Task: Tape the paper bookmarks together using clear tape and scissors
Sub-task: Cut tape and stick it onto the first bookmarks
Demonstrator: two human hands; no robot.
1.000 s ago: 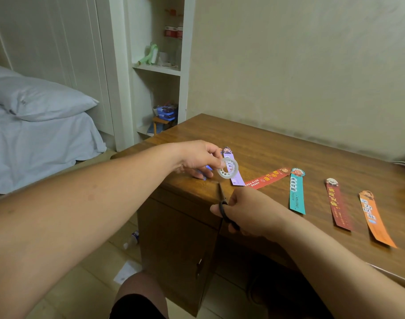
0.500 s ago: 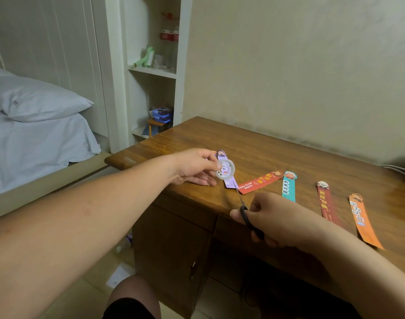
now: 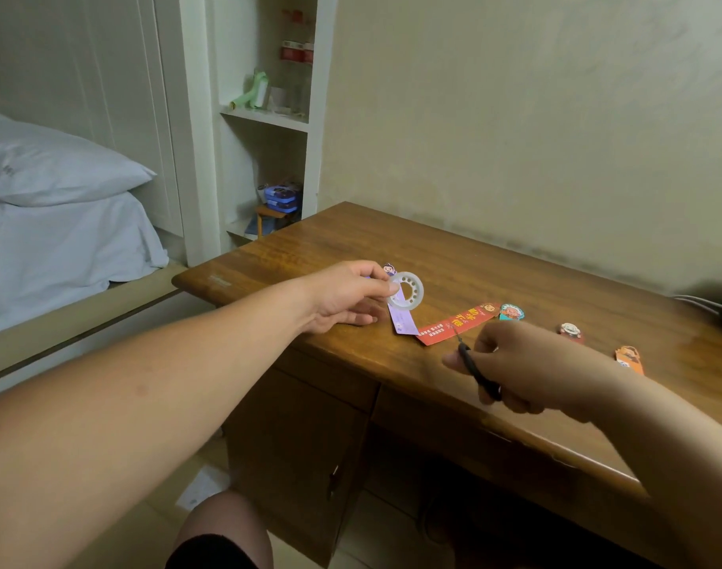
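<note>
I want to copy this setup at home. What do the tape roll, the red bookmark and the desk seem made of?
Tape roll: clear, glossy plastic film, probably on a plastic core; the ring looks translucent. Red bookmark: thin printed paper or card, lying flat; coating unclear. Desk: wood or veneer, varnished; grain and sheen show.
</note>
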